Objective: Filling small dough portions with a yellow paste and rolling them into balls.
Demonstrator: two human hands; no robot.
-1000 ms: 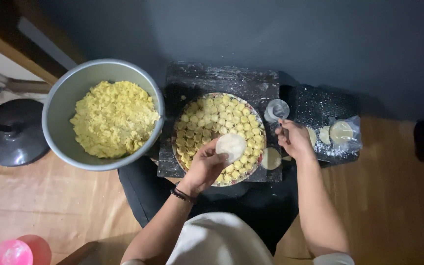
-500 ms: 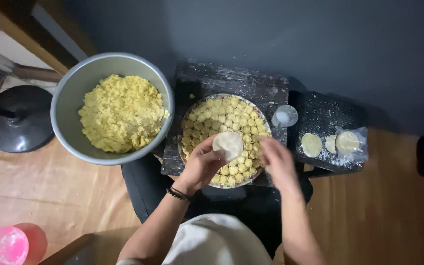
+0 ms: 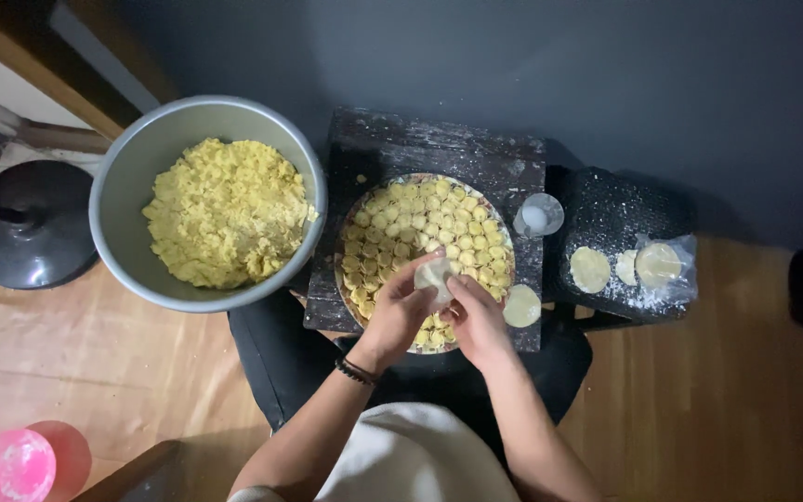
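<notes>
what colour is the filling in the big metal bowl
Pale yellow and crumbly, seen clearly in the head view: the filling in the big metal bowl.

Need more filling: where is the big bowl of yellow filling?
Head view, left side: the metal bowl sits beside the dumpling tray, left of both hands.

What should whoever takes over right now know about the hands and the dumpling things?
Left hand and right hand: both pinch one dough round over the tray.
Tray: nearly full of small folded dumplings.
Filling: in the big metal bowl, left of the tray.
Spare rounds: on the floured board to the right; one more beside the tray.
Left: close this one, use the spare rounds.
</notes>
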